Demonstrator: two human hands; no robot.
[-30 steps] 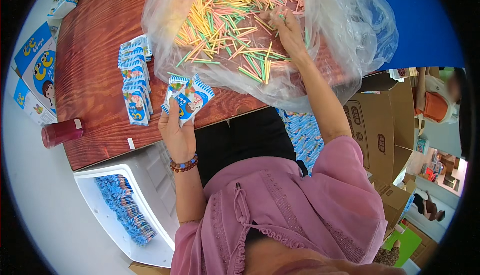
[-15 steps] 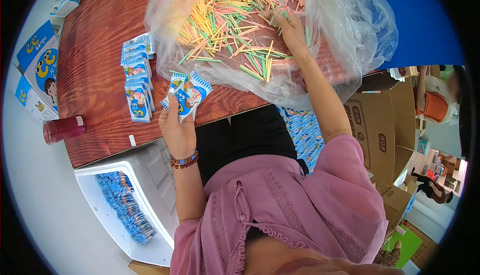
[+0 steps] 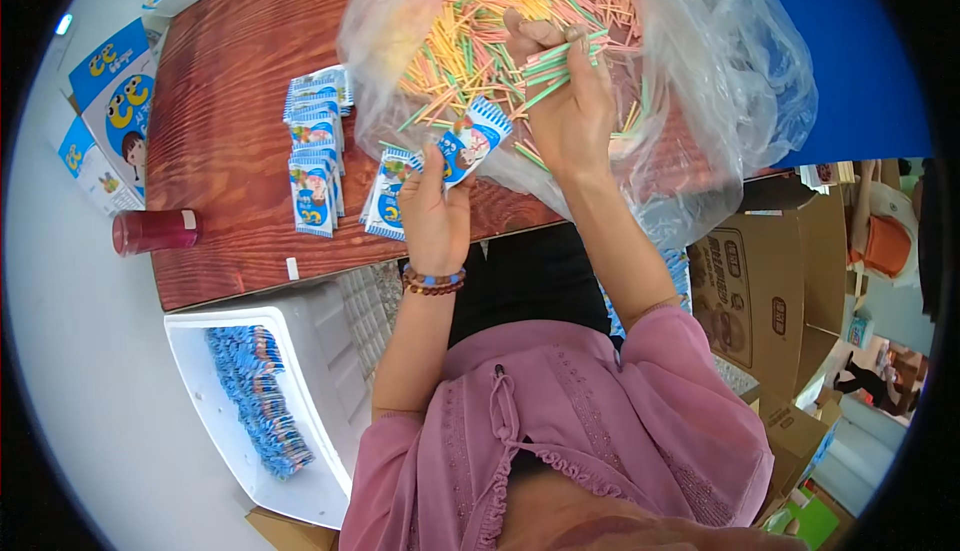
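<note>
Over the red-brown wooden table (image 3: 230, 121), the left hand (image 3: 432, 213) pinches a blue packet (image 3: 470, 143), the right hand (image 3: 572, 111) clutches coloured sticks (image 3: 552, 59).

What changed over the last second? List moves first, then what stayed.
The right hand came up out of the clear plastic bag of coloured sticks, now gripping a small bunch of sticks. The left hand keeps holding the small blue printed packet. Packet rows on the wooden table unchanged.

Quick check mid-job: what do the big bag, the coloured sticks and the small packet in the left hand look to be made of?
Bag: thin clear plastic film, glossy and crinkled, contents showing through.
Sticks: probably plastic or paper, slim, matte pastel pink, yellow and green; too small to tell.
Packet in the left hand: seemingly printed plastic or foil film, slightly shiny, with a crimped edge.
</note>
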